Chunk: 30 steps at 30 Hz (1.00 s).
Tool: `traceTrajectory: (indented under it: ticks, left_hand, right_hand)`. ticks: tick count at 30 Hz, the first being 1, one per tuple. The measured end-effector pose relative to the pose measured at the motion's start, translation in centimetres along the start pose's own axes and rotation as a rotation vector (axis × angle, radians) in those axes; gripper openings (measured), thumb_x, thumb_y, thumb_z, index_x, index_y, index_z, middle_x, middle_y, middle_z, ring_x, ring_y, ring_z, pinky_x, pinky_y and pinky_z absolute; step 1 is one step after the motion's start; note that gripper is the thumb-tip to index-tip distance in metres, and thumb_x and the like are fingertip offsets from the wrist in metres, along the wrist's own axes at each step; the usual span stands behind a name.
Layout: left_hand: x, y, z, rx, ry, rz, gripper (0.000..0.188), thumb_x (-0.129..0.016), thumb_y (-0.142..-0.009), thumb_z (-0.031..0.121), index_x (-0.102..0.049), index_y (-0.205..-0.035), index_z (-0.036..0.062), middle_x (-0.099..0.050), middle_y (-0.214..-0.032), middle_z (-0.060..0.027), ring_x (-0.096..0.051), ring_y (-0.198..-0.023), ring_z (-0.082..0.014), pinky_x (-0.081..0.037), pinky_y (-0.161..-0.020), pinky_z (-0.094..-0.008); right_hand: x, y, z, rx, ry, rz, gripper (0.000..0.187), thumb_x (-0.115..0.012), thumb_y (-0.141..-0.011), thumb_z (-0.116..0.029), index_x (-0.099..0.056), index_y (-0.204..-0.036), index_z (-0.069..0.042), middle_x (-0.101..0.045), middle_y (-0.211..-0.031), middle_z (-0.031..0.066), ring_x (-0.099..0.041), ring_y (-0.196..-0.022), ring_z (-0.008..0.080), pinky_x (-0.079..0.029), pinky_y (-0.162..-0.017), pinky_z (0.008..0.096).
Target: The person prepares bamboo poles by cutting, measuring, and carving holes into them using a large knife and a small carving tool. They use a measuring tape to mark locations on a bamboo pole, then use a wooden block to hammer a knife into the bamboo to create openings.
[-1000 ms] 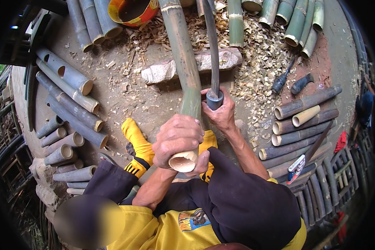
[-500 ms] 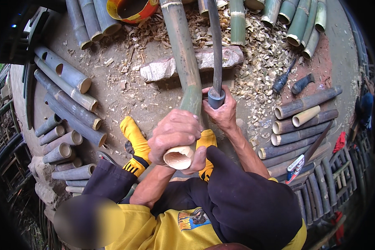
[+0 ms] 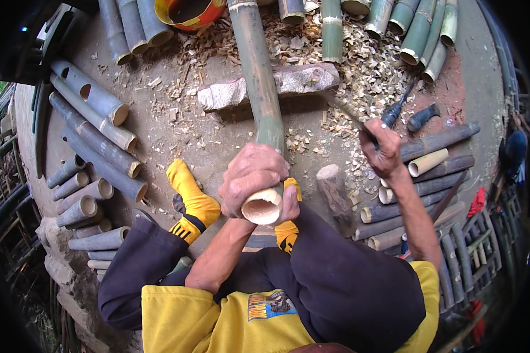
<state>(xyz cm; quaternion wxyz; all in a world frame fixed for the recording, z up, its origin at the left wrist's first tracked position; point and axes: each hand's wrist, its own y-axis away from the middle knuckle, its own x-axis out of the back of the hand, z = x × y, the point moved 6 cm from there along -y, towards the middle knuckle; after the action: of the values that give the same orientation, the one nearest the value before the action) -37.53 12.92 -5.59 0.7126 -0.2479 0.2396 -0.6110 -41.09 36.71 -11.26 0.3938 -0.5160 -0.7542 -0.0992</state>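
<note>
The left hand (image 3: 253, 176) is gripping a long, round, green-brown bamboo pole (image 3: 257, 67); right of the pole, the right hand (image 3: 384, 150) is clutching a dark, narrow-bladed tool (image 3: 353, 115).

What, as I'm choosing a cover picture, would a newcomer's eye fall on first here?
Probably the long bamboo pole down the middle, crossing a rough pale block, its open near end jutting from the left hand. Next, the bright yellow socks on either side of that end, then the blurred knife in the right hand, right of the pole. The red-and-yellow basin stands out at the top edge.
</note>
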Motion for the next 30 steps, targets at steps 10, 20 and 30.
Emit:
traceTrajectory:
  ticks: [10,20,30]
  left_hand:
    - [0.0,0.4,-0.2,-0.031,-0.027,0.009,0.036,-0.067,-0.060,-0.002,-0.048,-0.090,0.0019,-0.057,-0.066,-0.0099,-0.057,-0.056,-0.0206,-0.050,-0.056,-0.0347]
    - [-0.2,0.5,0.0,-0.042,-0.004,-0.011,0.034,-0.061,-0.064,-0.003,-0.043,-0.093,0.0021,-0.055,-0.069,-0.0101,-0.056,-0.058,-0.0204,-0.049,-0.059,-0.0362]
    - [1.7,-1.9,-2.4,0.261,-0.041,0.239,0.020,-0.061,-0.075,0.000,-0.051,-0.092,-0.0030,-0.061,-0.075,-0.0100,-0.061,-0.063,-0.0154,-0.052,-0.058,-0.0271]
  right_hand:
    - [-1.3,-3.4,4.6,0.119,0.334,-0.698,0.019,-0.057,-0.085,-0.027,-0.052,-0.096,-0.012,-0.055,-0.070,0.0119,-0.060,-0.061,0.0303,-0.048,-0.052,0.0427]
    - [2.2,0.7,4.8,0.199,0.512,-0.776,0.021,-0.058,-0.081,-0.023,-0.051,-0.099,-0.014,-0.054,-0.075,0.0078,-0.061,-0.065,0.0268,-0.049,-0.051,0.0393]
    - [5.3,6.6,6.1,-0.095,0.573,-0.580,0.020,-0.057,-0.085,-0.027,-0.051,-0.096,-0.013,-0.054,-0.076,0.0119,-0.059,-0.063,0.0324,-0.048,-0.054,0.0433]
